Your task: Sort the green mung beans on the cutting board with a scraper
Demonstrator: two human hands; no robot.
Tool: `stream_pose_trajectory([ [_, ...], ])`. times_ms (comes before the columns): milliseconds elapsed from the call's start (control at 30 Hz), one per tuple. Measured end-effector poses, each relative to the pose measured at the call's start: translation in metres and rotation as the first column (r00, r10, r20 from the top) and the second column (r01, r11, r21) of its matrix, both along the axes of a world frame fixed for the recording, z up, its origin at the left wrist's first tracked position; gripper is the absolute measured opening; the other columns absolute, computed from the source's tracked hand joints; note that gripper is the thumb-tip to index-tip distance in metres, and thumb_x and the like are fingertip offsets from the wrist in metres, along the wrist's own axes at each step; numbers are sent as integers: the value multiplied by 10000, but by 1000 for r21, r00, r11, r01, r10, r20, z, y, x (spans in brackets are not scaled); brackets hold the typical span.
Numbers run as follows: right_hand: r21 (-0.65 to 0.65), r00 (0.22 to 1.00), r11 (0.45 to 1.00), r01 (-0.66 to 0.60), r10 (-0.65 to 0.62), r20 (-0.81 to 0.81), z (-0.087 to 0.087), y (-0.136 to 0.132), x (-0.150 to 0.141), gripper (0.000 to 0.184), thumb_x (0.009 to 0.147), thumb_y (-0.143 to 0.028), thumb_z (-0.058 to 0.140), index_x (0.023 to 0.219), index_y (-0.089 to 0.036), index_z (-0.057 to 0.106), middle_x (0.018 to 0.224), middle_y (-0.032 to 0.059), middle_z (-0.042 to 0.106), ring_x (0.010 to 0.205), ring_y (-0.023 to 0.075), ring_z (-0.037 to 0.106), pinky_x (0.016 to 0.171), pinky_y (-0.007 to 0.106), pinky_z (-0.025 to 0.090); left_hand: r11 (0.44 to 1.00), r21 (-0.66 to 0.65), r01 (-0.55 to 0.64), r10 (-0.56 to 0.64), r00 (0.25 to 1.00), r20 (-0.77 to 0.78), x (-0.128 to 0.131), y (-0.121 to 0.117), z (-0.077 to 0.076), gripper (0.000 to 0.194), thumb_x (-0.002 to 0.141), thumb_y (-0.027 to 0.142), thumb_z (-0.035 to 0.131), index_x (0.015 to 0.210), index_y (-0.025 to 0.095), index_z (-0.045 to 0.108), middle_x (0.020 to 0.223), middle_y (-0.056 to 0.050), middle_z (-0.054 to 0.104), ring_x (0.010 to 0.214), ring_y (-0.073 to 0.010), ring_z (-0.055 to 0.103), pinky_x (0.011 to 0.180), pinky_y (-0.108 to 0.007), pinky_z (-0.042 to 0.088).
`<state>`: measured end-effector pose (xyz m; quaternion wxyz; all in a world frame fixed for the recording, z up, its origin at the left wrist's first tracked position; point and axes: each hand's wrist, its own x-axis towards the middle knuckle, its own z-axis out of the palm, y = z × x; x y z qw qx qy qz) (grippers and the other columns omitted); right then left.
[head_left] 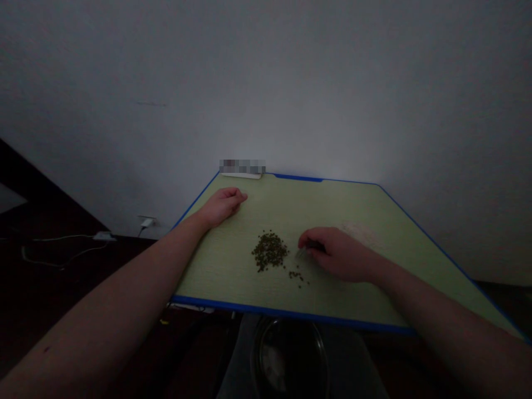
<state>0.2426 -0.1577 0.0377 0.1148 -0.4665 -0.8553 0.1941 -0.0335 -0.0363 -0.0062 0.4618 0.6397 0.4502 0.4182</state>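
Observation:
A pile of small brownish beans or pellets (270,251) lies on the pale green tabletop (241,285). Just right of it, a few loose ones (296,275) are scattered toward the front edge. My right hand (332,252) grips a small tool (301,252) with a dark handle and a thin, shiny tip. That tip points down at the table beside the pile; the tool's exact kind is unclear. Resting farther back on the left, my left hand (224,206) has its fingers curled in and nothing visible in them. Pale grains (361,233) are spread beyond my right hand, partly hidden by it.
Blue edging (266,310) runs around the table, which stands against a grey wall (291,100). At its back left lies a flat white object (241,175), partly blurred out. A round, shiny-rimmed bowl or pot (322,343) sits at my lap. Cables (66,263) trail at left.

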Motion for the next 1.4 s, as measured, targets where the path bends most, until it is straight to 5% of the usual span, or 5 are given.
stream_pose_trajectory([
  [533, -99, 968, 964, -246, 250, 32, 6, -4, -22, 251, 729, -81, 492, 908, -178, 640, 863, 41, 658, 746, 150, 555, 677, 251, 386, 1000, -19, 3, -3, 1000, 9, 0, 0, 0, 297, 710, 399, 575, 586, 183, 412, 434, 64, 337, 370, -52, 289, 378, -230, 184],
  [1133, -188, 996, 978, -92, 93, -8, 4, -57, -20, 195, 758, -116, 480, 856, -201, 625, 846, 32, 658, 749, 147, 561, 663, 248, 395, 1000, -1, -10, 10, 1000, 12, 1, 0, 0, 297, 704, 390, 578, 575, 182, 410, 423, 63, 336, 362, -49, 282, 377, -231, 182],
  [1400, -68, 994, 993, -100, 98, -45, 12, -41, -29, 236, 778, -94, 446, 914, -176, 621, 898, 47, 652, 806, 153, 563, 739, 262, 406, 1000, -11, 11, -10, 1000, 22, 0, 1, 0, 301, 719, 385, 573, 576, 178, 409, 421, 64, 349, 362, -47, 291, 370, -225, 180],
])
